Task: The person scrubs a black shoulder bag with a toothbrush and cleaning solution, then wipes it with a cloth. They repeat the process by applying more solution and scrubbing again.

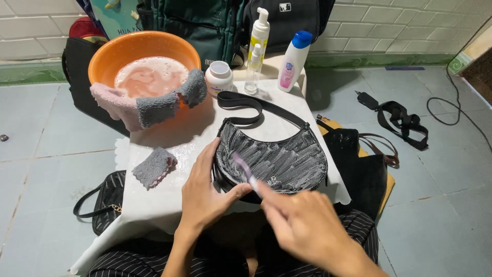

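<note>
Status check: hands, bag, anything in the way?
Left hand steadying black bag. Right hand gripping brush, bristles on soapy front. Small grey cloth alongside, clear of the bag.

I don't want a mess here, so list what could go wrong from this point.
1. The black handbag is coated in white foam; brushing with the toothbrush in the right hand could flick foam onto the striped trousers.
2. The orange basin of soapy water sits at the small table's corner, with cloths draped over its rim; a nudge might spill it.
3. The left hand steadies only the bag's edge, so it may slide.
</note>
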